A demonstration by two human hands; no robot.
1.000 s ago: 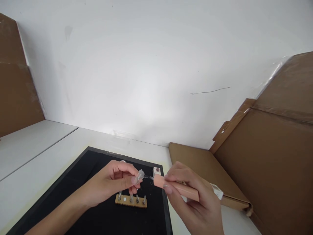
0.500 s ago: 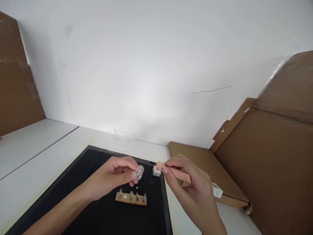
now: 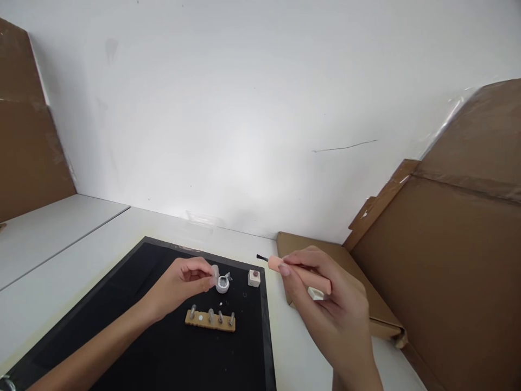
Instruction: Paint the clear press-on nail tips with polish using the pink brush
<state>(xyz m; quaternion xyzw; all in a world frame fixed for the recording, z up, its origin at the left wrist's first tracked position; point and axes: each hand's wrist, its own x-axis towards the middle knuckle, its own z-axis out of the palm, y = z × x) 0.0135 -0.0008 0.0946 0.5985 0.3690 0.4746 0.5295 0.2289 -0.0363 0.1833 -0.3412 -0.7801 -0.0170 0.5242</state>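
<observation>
A white wall [image 3: 203, 108] fills the upper part of the view, with brown cardboard at the right [image 3: 459, 260] and more cardboard at the left [image 3: 28, 141]. Below it runs a white surface [image 3: 106, 228], which carries a dark-bordered black mat [image 3: 179, 358]. A flat cardboard box [image 3: 293, 243] lies to the right of the mat, partly behind the right hand [image 3: 336, 315].

The right hand's grip is closed on a peach-handled brush [image 3: 311, 279], held much like a pen; its dark bristles point left, toward the left hand [image 3: 181, 285] but well apart from it. The left hand, above the mat, has a narrow grip, thumb and fingers pinching a small clear piece [image 3: 215, 271] at their tips.

Nearer the wearer than the left hand, a tan strip [image 3: 210, 321] lies on the mat, bearing four small upright pieces and a white dot. A small white pot [image 3: 222, 285] appears just beside the clear piece; whether they touch cannot be told. To the pot's right, near the mat's edge, sits a white cube [image 3: 254, 279] with a dark spot on top. A tiny white speck [image 3: 221, 304] lies between pot and strip.
</observation>
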